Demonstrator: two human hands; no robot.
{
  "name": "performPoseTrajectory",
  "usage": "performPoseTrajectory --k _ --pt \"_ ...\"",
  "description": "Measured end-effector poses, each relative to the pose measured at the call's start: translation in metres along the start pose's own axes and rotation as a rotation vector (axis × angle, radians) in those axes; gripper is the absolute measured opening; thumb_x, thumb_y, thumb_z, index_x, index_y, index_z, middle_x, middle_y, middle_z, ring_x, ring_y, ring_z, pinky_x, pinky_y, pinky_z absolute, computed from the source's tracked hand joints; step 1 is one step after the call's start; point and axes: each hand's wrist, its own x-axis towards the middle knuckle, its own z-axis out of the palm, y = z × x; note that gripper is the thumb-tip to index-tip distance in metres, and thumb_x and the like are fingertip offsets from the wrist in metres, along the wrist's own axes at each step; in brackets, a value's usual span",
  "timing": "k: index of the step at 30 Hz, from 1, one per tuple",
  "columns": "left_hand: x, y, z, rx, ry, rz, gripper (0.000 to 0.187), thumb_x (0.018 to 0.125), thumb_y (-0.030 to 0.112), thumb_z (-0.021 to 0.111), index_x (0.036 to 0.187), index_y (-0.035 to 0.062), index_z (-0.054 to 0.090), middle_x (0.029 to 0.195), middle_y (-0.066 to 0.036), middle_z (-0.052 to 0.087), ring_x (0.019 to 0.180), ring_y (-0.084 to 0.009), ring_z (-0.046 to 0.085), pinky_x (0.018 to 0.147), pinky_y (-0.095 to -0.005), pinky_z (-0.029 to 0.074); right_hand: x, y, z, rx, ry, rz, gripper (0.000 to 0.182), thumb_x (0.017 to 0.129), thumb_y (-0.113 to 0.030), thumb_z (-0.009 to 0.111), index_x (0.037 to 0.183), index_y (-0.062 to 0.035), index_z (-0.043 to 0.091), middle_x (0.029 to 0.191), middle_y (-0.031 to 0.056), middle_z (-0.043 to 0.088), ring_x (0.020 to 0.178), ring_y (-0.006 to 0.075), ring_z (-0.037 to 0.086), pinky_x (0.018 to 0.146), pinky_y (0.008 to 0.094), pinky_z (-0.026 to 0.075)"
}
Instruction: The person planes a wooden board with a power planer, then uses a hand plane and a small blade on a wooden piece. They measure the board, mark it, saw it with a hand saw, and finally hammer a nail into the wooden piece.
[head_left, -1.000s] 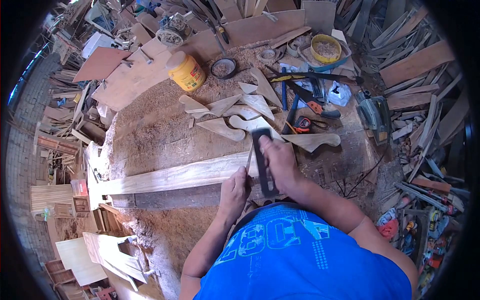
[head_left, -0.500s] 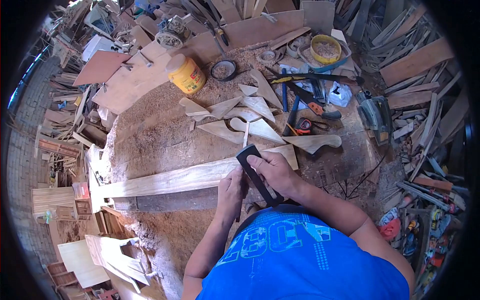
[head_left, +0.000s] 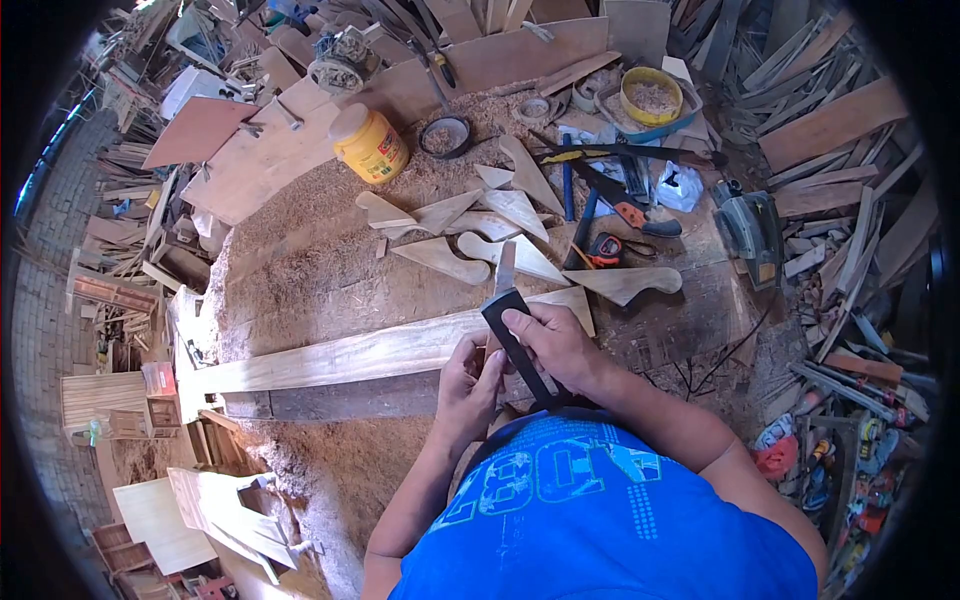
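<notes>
My right hand is wrapped round a long black block-like tool, which lies slantwise close to my shirt. My left hand has its fingers closed on a narrow wooden piece, whose pale end sticks up past the top of the black tool. The piece's lower part is mostly hidden by the tool and my fingers. Beyond my hands, several curved wooden pieces lie on the sawdust-covered workbench. A long pale board stretches from my hands to the left.
A yellow jar and a black bowl stand at the back. Toward the right are a tape measure, a handsaw, a yellow bowl and a dark power tool. Scrap wood surrounds the bench.
The wooden piece has turned so that a broader face shows. My left fingers have shifted and spread a little along it, and the black tool has moved slightly right.
</notes>
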Motion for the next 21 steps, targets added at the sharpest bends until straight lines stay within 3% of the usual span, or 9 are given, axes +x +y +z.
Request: performPoseTrajectory --k 5,7,10,16,21 --pt "0.002 -0.013 0.001 0.238 0.060 0.146 0.029 0.099 0.003 0.052 0.127 -0.0010 0.054 0.099 -0.007 0.065 0.084 -0.0109 0.062 0.072 -0.0257 0.051 0.002 0.002 0.002 -0.024 0.002 -0.019 0.035 0.103 -0.032 0.053 0.095 -0.0003 0.067 0.077 0.0027 0.065 0.066 0.0081 0.060 0.058 0.0254 0.050" --pt "0.000 -0.007 0.003 0.404 0.093 0.271 0.032 0.093 -0.002 0.052 0.125 -0.0050 0.054 0.106 -0.020 0.064 0.097 -0.0293 0.066 0.084 -0.0360 0.052 0.003 0.002 0.002 -0.019 0.008 -0.028 0.036 0.103 -0.032 0.053 0.096 -0.0001 0.067 0.078 0.0030 0.065 0.066 0.0079 0.060 0.058 0.0254 0.050" --pt "-0.003 0.000 0.007 0.597 0.154 0.310 0.035 0.091 -0.004 0.053 0.125 -0.0057 0.054 0.106 -0.024 0.063 0.098 -0.0368 0.065 0.085 -0.0391 0.053 0.005 0.008 0.002 -0.077 -0.008 -0.063 0.036 0.103 -0.032 0.053 0.096 0.0004 0.068 0.077 0.0024 0.065 0.064 0.0069 0.057 0.057 0.0251 0.047" --pt "0.000 0.001 0.005 0.952 0.224 0.500 0.038 0.089 -0.008 0.052 0.128 -0.0061 0.051 0.113 -0.026 0.061 0.099 -0.0404 0.063 0.084 -0.0432 0.053 0.004 0.006 0.005 -0.088 0.014 -0.035 0.034 0.103 -0.031 0.053 0.096 -0.0009 0.068 0.070 -0.0016 0.060 0.060 0.0058 0.053 0.052 0.0247 0.042" --pt "0.001 0.008 0.008 1.021 0.170 0.516 0.041 0.090 -0.009 0.052 0.130 -0.0061 0.050 0.117 -0.025 0.059 0.103 -0.0400 0.061 0.086 -0.0444 0.051 0.004 0.006 0.009 0.138 0.126 -0.005 0.029 0.103 -0.031 0.054 0.092 -0.0066 0.066 0.065 -0.0047 0.053 0.054 0.0026 0.046 0.046 0.0219 0.036"
